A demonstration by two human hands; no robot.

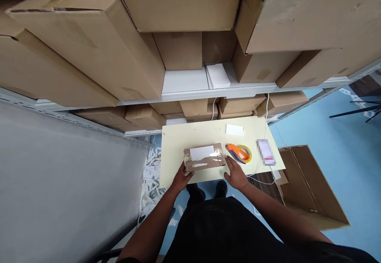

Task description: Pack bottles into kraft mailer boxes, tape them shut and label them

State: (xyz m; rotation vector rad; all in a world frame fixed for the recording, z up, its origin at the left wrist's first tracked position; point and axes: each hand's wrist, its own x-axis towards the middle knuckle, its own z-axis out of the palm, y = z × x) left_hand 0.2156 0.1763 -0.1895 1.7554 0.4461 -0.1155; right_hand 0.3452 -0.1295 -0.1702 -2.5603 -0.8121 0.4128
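A small brown cardboard box [205, 167] with clear tape and a white label [202, 152] lies flat on the pale yellow table [175, 138]. My left hand [181, 179] is at its near left corner, fingers along the left end and thumb against the front edge, gripping the corner. Just off the right end is my right hand [236, 174], fingers and thumb apart with nothing in them. Beyond that hand lies an orange tape dispenser [238, 152] beside a yellow roll of tape [249, 152].
A white card [235, 130] and a blurred phone-like device [266, 152] with a white cable lie on the table. Shelves [184, 82] packed with cartons rise behind it. An open carton [312, 183] stands right, and paper scraps [151, 175] litter the floor at left.
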